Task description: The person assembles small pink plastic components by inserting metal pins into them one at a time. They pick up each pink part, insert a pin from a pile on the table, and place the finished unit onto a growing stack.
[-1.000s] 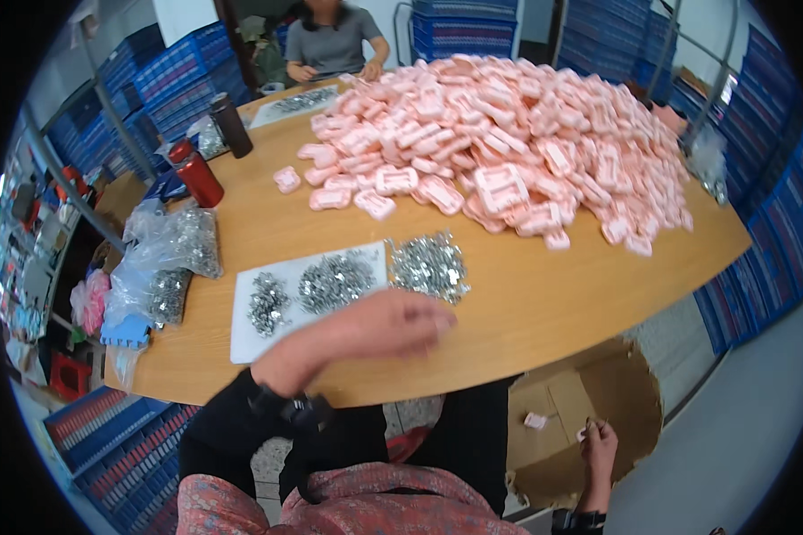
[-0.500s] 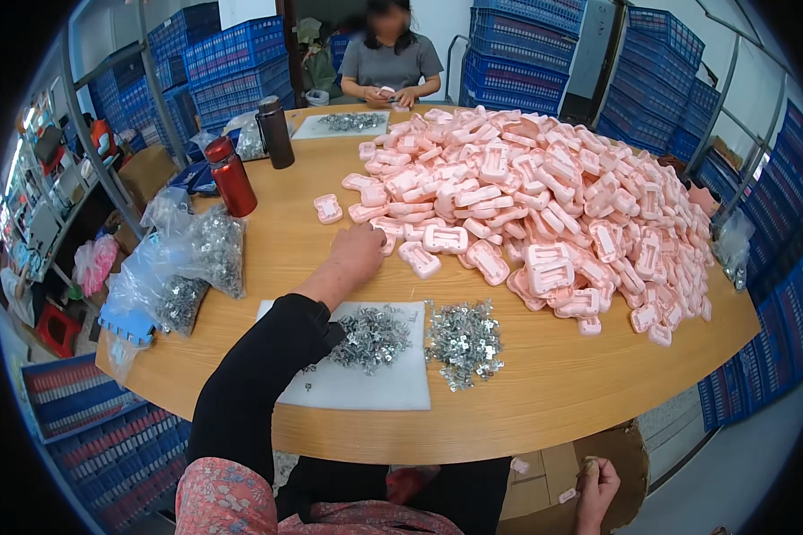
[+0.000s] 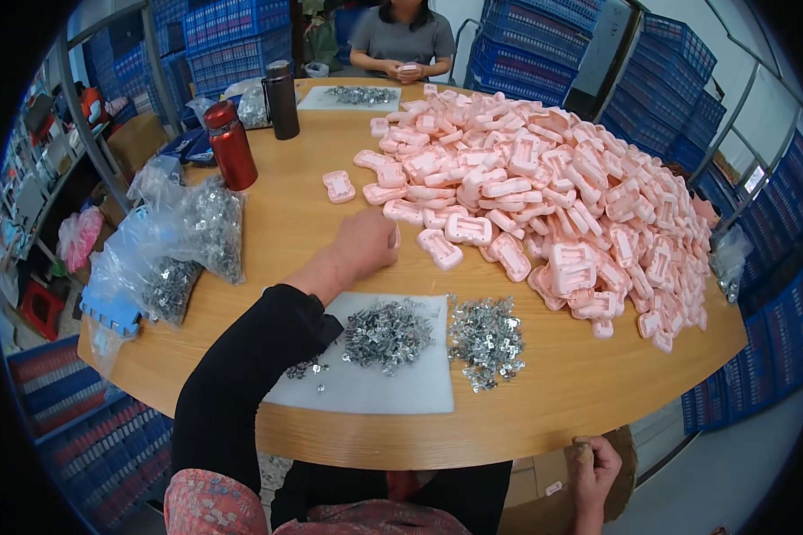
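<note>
We see the left hand (image 3: pixel 363 242) above the desk (image 3: pixel 598 392), fingers curled; a pink sliver (image 3: pixel 396 234) shows beside them, rest hidden, so can't tell if pinched. Right hand (image 3: pixel 596 470) curled by the desk's near edge, contents unclear. Pink casings (image 3: pixel 517 183) heaped on the desk, right of the left hand. Sleeve (image 3: pixel 241 374) blocks part of the white sheet (image 3: pixel 419 390); desk hides part of the cardboard box (image 3: pixel 544 510). Co-worker (image 3: pixel 403 45) cut off at top.
</note>
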`<state>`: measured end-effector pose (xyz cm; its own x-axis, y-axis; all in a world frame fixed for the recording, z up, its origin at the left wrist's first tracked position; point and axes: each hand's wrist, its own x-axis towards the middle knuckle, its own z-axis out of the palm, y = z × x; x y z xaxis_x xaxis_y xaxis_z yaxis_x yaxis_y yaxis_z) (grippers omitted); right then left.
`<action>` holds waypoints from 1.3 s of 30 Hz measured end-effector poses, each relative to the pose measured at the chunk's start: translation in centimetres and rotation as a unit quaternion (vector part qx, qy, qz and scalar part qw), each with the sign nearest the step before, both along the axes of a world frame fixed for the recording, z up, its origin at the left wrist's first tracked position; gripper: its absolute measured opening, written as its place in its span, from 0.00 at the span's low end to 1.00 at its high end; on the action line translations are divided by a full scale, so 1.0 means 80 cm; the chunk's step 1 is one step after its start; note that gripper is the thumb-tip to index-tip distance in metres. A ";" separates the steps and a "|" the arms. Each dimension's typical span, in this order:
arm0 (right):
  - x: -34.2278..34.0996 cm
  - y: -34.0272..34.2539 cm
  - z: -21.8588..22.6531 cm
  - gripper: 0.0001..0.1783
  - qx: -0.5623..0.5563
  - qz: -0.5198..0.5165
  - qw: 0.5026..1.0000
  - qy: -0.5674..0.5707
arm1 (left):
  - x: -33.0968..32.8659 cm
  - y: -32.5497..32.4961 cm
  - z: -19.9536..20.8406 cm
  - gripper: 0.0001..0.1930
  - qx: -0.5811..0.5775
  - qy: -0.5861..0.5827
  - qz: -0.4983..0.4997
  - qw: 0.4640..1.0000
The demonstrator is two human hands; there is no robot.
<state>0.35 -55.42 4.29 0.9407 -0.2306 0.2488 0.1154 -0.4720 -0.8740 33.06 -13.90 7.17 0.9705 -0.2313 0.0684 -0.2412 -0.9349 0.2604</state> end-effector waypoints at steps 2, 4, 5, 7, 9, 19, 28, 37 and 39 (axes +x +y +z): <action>0.009 0.026 0.019 0.09 -0.018 0.018 1.000 -0.016 | -0.013 0.011 0.014 0.09 -0.042 -0.031 0.003 0.999; 0.015 0.038 0.022 0.08 -0.019 0.023 0.999 -0.020 | -0.029 0.018 0.029 0.16 -0.090 -0.078 -0.009 0.993; 0.018 0.043 0.021 0.07 -0.020 0.025 0.999 -0.023 | -0.036 0.022 0.035 0.19 -0.114 -0.102 -0.015 0.988; 0.025 0.053 0.021 0.05 -0.035 0.030 0.999 -0.026 | -0.052 0.030 0.040 0.26 -0.122 -0.176 -0.046 0.976; 0.028 0.065 0.028 0.04 -0.046 0.039 0.998 -0.022 | -0.075 0.029 0.051 0.30 -0.123 -0.186 -0.084 0.971; 0.047 0.149 0.057 0.05 -0.079 0.164 0.983 -0.014 | -0.275 0.012 0.074 0.29 -0.272 -0.006 -0.192 0.943; 0.065 0.209 0.051 0.07 -0.063 0.223 0.973 -0.003 | -0.305 0.000 -0.023 0.30 -0.867 0.389 -0.015 0.311; 0.063 0.232 0.045 0.08 -0.041 0.248 0.966 0.052 | -0.309 0.003 -0.040 0.29 -0.875 0.375 -0.015 0.305; 0.065 0.232 0.045 0.08 -0.064 0.250 0.965 0.045 | -0.310 0.003 -0.041 0.29 -0.875 0.377 -0.019 0.303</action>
<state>5.57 -36.88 7.92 0.9456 0.2849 0.1569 0.2827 -0.4812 -0.8297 8.30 -13.65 3.90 0.8616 -0.4933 -0.1193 0.5019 0.7933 0.3446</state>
